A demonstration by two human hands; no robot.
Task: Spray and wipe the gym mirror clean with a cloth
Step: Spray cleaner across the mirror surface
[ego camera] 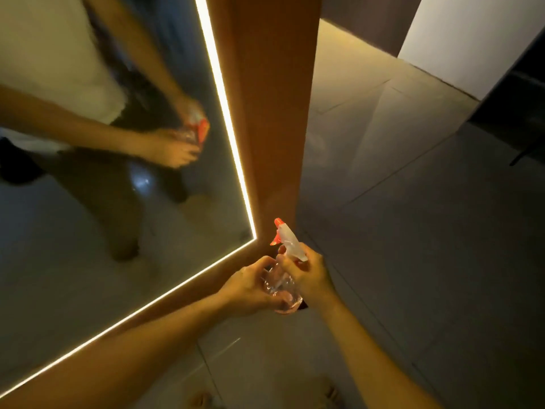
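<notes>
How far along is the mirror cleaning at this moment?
Barely started. Done: the spray bottle is in hand, with the left hand round its clear body and the right hand at its neck. In hand: readying it to spray. No wet streaks show on the mirror. Left: the spraying and all the wiping. No cloth is in view.

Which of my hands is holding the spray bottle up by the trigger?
The right hand: it grips the neck just under the white sprayer head, while the left hand wraps the clear body of the spray bottle lower down.
</notes>
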